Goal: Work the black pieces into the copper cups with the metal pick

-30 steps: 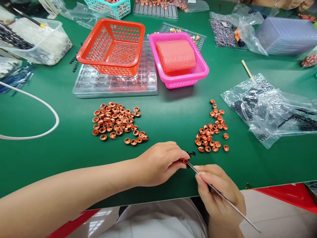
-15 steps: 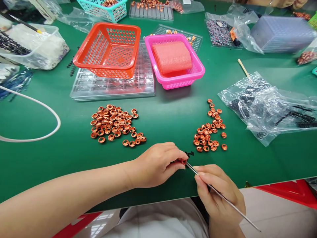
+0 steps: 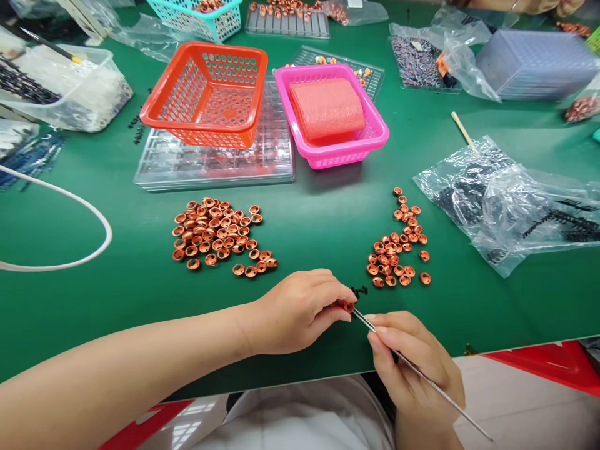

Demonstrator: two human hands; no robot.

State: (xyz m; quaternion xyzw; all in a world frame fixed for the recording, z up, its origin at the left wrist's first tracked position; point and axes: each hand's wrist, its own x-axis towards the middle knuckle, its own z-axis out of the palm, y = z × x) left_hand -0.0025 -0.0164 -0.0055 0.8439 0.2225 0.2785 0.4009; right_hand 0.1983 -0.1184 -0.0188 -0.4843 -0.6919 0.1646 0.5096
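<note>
Between its thumb and fingertips, my left hand pinches a small copper-coloured cup. My right hand is closed on thin metal tweezers, whose tips reach to the held cup. Whether the tips grip anything is too small to tell. Just behind the fingertips lie tiny black pieces on the green table. A larger heap of copper-coloured cups with holes in them spreads ahead of my left arm. To the right, beyond my hands, is a smaller group of the same cups.
A red basket stands on stacked clear trays. Beside it a pink basket holds folded pink foam. Clear bags with black parts lie right. A white cable loops in from the left. Another person's hand shows at the far edge.
Hardly anything differs. The view has shifted very slightly, and the cup in my left fingers appears turned a little at the tweezer tips.
</note>
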